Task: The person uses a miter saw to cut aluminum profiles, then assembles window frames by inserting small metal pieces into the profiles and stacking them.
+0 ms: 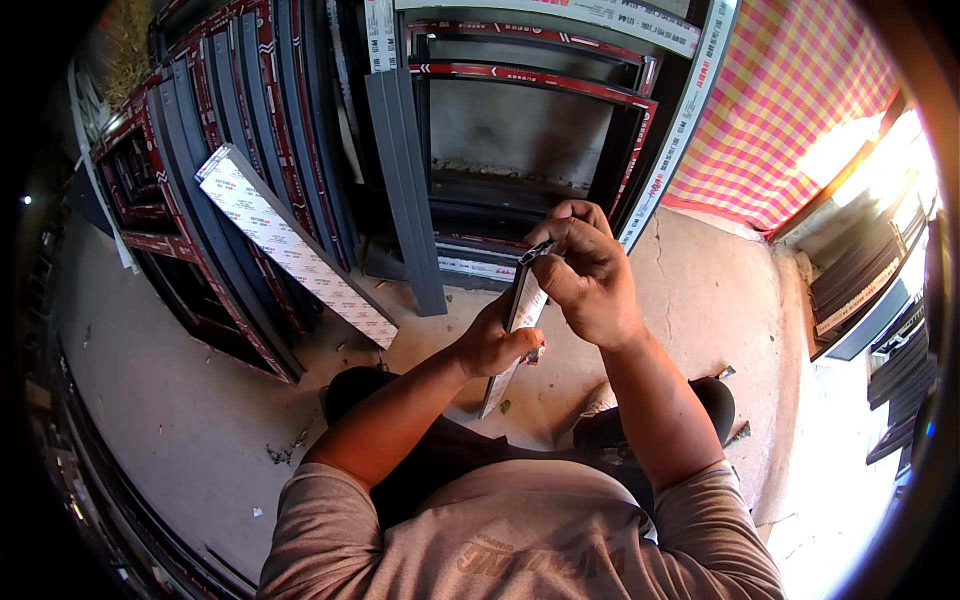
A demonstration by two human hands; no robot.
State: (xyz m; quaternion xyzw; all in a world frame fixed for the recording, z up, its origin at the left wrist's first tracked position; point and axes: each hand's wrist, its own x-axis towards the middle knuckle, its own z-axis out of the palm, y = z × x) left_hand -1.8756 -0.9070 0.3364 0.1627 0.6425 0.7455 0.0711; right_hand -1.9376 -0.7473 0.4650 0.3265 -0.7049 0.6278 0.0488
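The concrete floor (200, 420), grey and cracked, fills the lower left and centre of the view and carries small debris. Stacked dark grey aluminium window frames with red-and-white protective tape (240, 150) lean in rows along the far edge of that floor, to the left and ahead. One rectangular dark frame with a red-taped border (530, 75) stands directly ahead of the hands, its opening showing a grey wall behind. A loose dark grey profile bar wrapped in white printed film (290, 245) leans diagonally against the stack, left of the hands. A pink-and-yellow checked cloth (790, 100) hangs to the right of the rectangular frame.

The short dark aluminium profile piece with white film on its face (520, 325) is held upright and slightly tilted, in front of the rectangular frame and above the floor, between both hands.

The left hand (490, 345) grips the profile piece at its middle; the fingers are wrapped closed around it, thumb on the filmed face.

The right hand (590, 275) is at the top end of the piece; thumb and forefinger are pinched together on the upper edge, remaining fingers curled.

Open floor lies left of the piece; the rectangular frame stands close behind it.
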